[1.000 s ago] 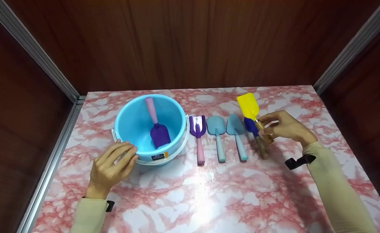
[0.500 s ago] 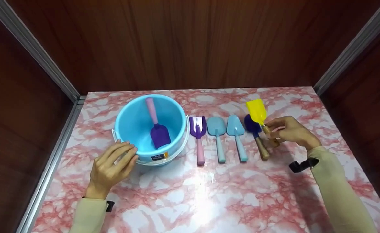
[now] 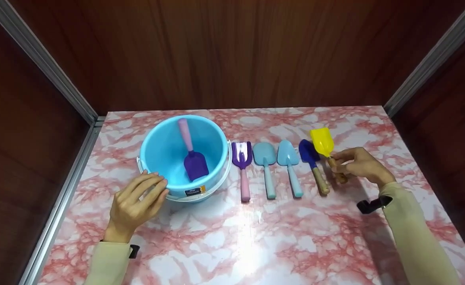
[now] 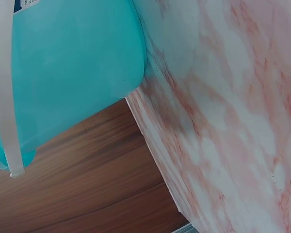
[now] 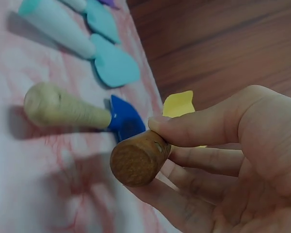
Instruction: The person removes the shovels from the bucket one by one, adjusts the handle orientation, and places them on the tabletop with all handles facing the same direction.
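My right hand (image 3: pixel 361 164) pinches the wooden handle of a toy shovel with a yellow blade (image 3: pixel 322 141), held tilted beside a blue trowel (image 3: pixel 309 152). In the right wrist view, thumb and fingers grip near the end of its brown handle (image 5: pixel 138 160). My left hand (image 3: pixel 137 206) rests with extended fingers at the front-left rim of a light blue bucket (image 3: pixel 153 138). Inside the bucket leans a purple shovel (image 3: pixel 196 164) with a pink handle. The left wrist view shows the bucket's side and its white bail handle (image 4: pixel 4 87); no left fingers appear there.
Between bucket and blue trowel lie a purple slotted scoop (image 3: pixel 244 184), a pale blue broad shovel (image 3: pixel 264 153) and a pale blue pointed trowel (image 3: pixel 288 154). They form a row on the red-and-white marbled table (image 3: pixel 296 237). Dark wood panels (image 3: pixel 236 55) enclose its back and sides.
My right hand has carried the yellow shovel right and toward me, from over the blue trowel to its right side, lower down. The left hand and bucket have stayed put.
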`<action>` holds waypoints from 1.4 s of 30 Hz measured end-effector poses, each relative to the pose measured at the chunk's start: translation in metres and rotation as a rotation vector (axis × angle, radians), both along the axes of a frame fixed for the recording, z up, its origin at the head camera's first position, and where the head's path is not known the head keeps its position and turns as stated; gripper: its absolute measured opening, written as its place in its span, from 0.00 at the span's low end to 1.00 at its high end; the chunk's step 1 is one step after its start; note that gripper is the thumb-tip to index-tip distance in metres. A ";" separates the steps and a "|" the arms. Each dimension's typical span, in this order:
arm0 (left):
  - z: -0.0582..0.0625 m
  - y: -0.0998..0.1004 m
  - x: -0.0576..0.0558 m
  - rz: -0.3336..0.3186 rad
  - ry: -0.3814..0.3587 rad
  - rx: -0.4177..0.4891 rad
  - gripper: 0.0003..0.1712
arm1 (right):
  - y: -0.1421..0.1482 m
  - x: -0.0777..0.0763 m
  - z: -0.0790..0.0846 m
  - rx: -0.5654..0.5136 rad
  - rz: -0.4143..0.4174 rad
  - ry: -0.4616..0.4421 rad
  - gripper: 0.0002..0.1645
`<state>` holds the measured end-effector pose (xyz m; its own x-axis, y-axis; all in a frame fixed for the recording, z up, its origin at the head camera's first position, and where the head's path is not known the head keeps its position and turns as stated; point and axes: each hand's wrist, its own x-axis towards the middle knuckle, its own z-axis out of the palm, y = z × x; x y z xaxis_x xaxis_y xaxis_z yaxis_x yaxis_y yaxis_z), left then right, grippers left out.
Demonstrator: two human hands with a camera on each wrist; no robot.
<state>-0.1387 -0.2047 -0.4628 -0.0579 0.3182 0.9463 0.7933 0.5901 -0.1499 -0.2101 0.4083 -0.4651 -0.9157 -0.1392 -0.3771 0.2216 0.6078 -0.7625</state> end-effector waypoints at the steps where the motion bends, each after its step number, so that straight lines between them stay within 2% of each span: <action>1: 0.000 0.000 0.000 0.000 0.001 0.002 0.14 | 0.002 -0.001 -0.002 0.008 -0.004 -0.005 0.39; 13: -0.001 0.000 0.001 -0.010 -0.004 0.009 0.14 | 0.015 -0.001 -0.013 0.122 -0.025 -0.008 0.35; 23: -0.001 0.000 0.001 -0.015 -0.004 0.014 0.14 | 0.019 0.000 -0.016 0.137 -0.020 -0.001 0.31; 34: 0.000 0.000 -0.001 -0.013 -0.013 0.003 0.14 | 0.021 -0.005 -0.017 0.126 -0.034 -0.036 0.29; 42: 0.001 0.001 0.000 -0.013 -0.011 0.004 0.14 | 0.021 -0.008 -0.016 0.168 -0.030 -0.040 0.32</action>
